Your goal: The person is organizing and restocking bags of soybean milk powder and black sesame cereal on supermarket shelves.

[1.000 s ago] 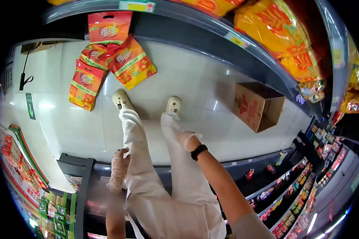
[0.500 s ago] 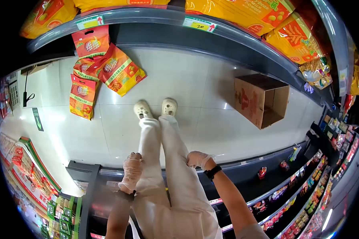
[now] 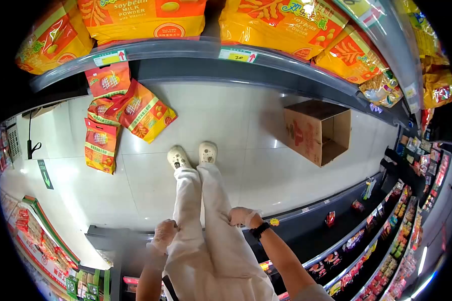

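My left hand (image 3: 164, 235), in a clear plastic glove, is closed at the side of my light trousers (image 3: 211, 251), its fingers curled on the cloth near the knee. My right hand (image 3: 242, 216), gloved the same way and with a black wristband (image 3: 260, 230), grips the other trouser leg. Ahead of my cream clogs (image 3: 208, 152), several red and yellow soybean milk powder bags lie on the floor. One bag (image 3: 148, 111) is tilted across others, and another bag (image 3: 101, 145) lies closest to me.
An open cardboard box (image 3: 306, 131) lies on its side at the right. Large orange bags (image 3: 140, 20) fill the shelf (image 3: 181, 50) ahead. Behind me stand snack shelves (image 3: 356, 251). A green floor arrow (image 3: 45, 174) is at the left.
My view has tilted up, so the floor, bags and box sit lower and more of the shelf bags shows. Both hands stay closed at the trouser legs.
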